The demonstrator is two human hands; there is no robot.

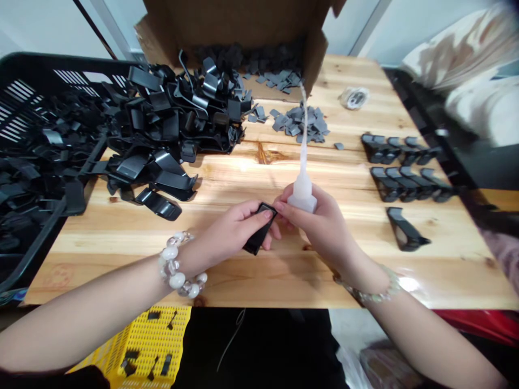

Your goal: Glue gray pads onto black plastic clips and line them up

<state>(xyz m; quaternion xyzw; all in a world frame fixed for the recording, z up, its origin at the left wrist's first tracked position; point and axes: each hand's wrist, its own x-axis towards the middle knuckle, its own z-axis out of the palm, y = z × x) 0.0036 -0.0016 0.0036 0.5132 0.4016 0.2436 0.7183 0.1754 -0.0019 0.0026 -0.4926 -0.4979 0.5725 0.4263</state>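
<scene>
My left hand (247, 224) is closed around a black plastic clip (258, 232), held just above the front half of the wooden table. To its right, my right hand (320, 219) grips a translucent squeeze bottle (303, 189) whose long thin nozzle points up and away from me. The fingertips of my right hand are at the upper end of the clip, close to my left thumb. Beyond my hands lies a small pile of grey pads (306, 123).
Black clips (170, 124) are heaped at the left beside a black crate (36, 70). An open cardboard box (243, 21) stands at the back. Rows of clips (405, 183) and a tape roll (356, 98) sit on the right of the table (227, 281). A yellow basket (154, 340) is below.
</scene>
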